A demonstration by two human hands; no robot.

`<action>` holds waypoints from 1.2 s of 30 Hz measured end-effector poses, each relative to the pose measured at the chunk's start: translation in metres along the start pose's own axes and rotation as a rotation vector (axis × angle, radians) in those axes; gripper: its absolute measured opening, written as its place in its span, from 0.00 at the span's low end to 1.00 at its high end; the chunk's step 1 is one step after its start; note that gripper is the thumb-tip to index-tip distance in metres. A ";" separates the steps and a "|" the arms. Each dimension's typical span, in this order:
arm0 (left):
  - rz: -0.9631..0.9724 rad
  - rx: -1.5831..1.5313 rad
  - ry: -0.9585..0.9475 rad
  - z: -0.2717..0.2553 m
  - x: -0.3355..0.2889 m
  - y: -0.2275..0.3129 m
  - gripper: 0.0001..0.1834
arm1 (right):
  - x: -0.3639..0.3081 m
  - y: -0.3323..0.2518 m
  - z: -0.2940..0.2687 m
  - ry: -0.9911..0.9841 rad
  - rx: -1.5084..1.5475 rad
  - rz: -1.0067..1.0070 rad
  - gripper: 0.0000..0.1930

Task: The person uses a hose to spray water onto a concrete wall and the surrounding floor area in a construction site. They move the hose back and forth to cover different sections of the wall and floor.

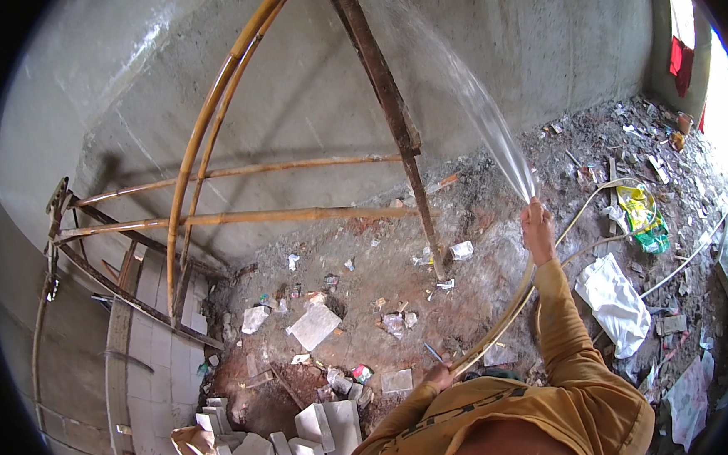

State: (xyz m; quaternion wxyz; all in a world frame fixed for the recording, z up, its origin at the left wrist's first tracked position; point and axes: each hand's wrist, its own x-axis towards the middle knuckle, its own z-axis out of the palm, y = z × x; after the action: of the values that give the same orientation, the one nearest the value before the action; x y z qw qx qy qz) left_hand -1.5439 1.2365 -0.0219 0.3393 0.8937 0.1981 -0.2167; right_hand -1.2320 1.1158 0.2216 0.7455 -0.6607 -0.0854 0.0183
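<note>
My right hand [538,232], stretched forward, is closed round the outlet end of a yellowish garden hose [512,302]. From it a fan of water [491,124] sprays up and forward onto the grey plastered wall [528,42]. Lower down, close to my body, my left hand [441,376] is closed on a lower stretch of the hose; its fingers are only partly visible. A thin dark stick-like piece [432,352] shows beside that hand, and I cannot tell whether it is held.
Bamboo poles [208,129] and a dark upright post [392,109] form scaffolding ahead and left. Pale blocks [314,435] are piled near my left. Rubble and litter cover the dirt floor, with a white sack [615,304] and more hose [588,205] at right.
</note>
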 end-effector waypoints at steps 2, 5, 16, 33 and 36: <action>0.030 -0.014 -0.010 0.005 -0.003 -0.007 0.21 | -0.003 0.005 -0.001 -0.003 -0.019 -0.030 0.21; 0.032 -0.040 -0.013 0.014 -0.008 -0.016 0.21 | -0.016 0.011 0.015 -0.034 -0.198 -0.337 0.19; -0.142 -0.126 -0.088 0.025 -0.045 -0.066 0.24 | -0.072 0.005 0.115 -0.213 -0.302 -0.079 0.25; -0.101 0.058 -0.145 0.020 -0.078 -0.131 0.28 | -0.132 0.015 0.172 -0.506 -0.753 -0.161 0.13; -0.064 0.023 -0.113 0.022 -0.085 -0.145 0.27 | -0.146 0.010 0.183 -0.536 -0.778 -0.237 0.13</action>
State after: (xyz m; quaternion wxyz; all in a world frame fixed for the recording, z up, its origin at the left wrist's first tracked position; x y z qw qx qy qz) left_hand -1.6921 1.3035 -0.0683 0.3324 0.8771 0.2046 -0.2799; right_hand -1.4023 1.2766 0.2172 0.3920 -0.8482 -0.3494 0.0696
